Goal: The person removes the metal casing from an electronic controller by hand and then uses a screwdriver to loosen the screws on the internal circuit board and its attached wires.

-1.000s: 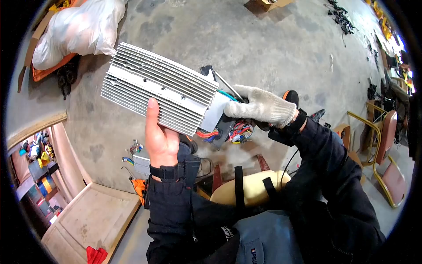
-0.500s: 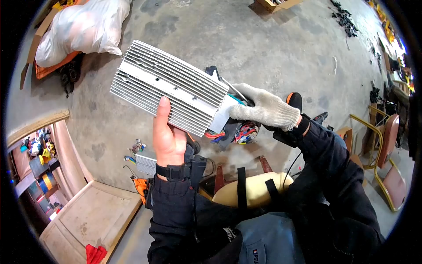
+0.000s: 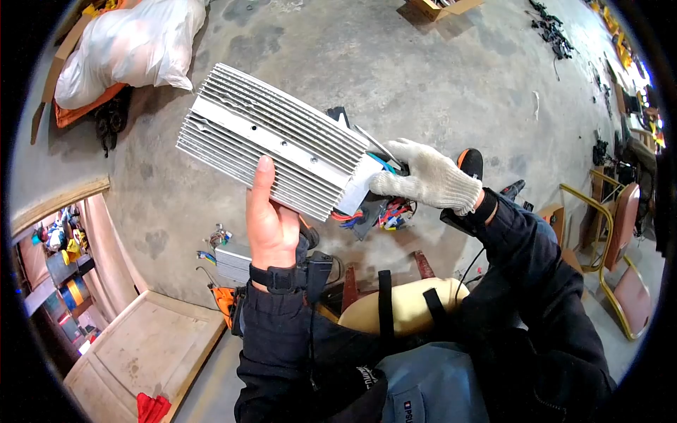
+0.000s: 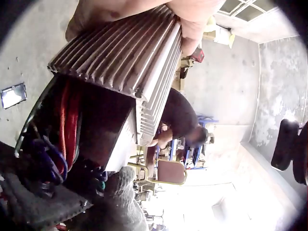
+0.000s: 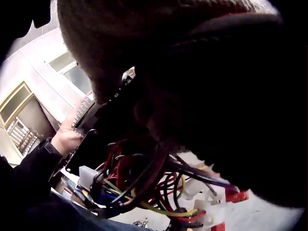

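Note:
A finned aluminium case (image 3: 275, 141) is held up in front of the body, fins facing the head camera. My bare left hand (image 3: 271, 229) grips its near long edge, thumb on the fins and the other fingers hidden underneath. At the case's right end, my gloved right hand (image 3: 430, 176) pinches a flat pale metal plate (image 3: 360, 185), with the thumb on its face. A thin metal strip and a teal wire show beside the glove. Below hangs a bundle of coloured wires (image 5: 159, 187) with plugs. The left wrist view shows the case's dark open end with red wires (image 4: 70, 130).
Beneath the hands, a second finned case (image 3: 233, 262) lies on the concrete floor near an orange tool (image 3: 224, 299). A wooden panel (image 3: 144, 352) stands at lower left. White sack (image 3: 134, 53), cardboard box (image 3: 444, 8) and metal-framed chair (image 3: 627, 282) lie farther out.
The case and both hands shifted slightly right in view, then the case stayed nearly still. The gloved hand has moved slightly right, and the plate at the case's end looks tilted a little differently.

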{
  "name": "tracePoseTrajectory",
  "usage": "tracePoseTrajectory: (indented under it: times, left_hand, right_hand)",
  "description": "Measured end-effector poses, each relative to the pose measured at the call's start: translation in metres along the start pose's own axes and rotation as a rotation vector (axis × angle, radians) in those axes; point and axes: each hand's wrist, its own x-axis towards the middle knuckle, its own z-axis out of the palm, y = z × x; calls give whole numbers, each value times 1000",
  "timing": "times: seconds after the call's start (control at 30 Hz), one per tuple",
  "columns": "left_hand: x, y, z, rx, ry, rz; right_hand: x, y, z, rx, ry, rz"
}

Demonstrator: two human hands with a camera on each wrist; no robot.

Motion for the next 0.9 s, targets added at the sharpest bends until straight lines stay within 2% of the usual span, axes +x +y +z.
tracePoseTrajectory:
  times: [0.27, 0.37, 0.4, 0.47, 0.5, 0.6, 0.63, 0.8, 0.9]
  left_hand:
    - [3, 5, -1, -70, 70, -8]
    - [6, 1, -4, -78, 70, -3]
    - [8, 0, -5, -86, 59, 5]
    - [8, -2, -3, -79, 28, 11]
    - [6, -4, 0, -78, 45, 3]
    - [2, -6, 6, -74, 42, -7]
    - [2, -7, 7, -48, 34, -12]
    - [-1, -11, 5, -29, -11, -29]
    - [-2, -10, 5, -32, -24, -24]
  right_hand:
    - [-3, -21, -23, 96, 11, 56]
    - [-3, -27, -26, 300, -112, 267]
    - [-1, -20, -21, 297, -107, 267]
    - [0, -8, -11, 428, -81, 103]
    - [-1, -12, -13, 387, -83, 68]
    - [0, -4, -8, 341, -44, 42]
    - [0, -6, -10, 293, -114, 104]
    - [0, -16, -22, 344, -230, 135]
    - [-4, -26, -24, 532, -247, 290]
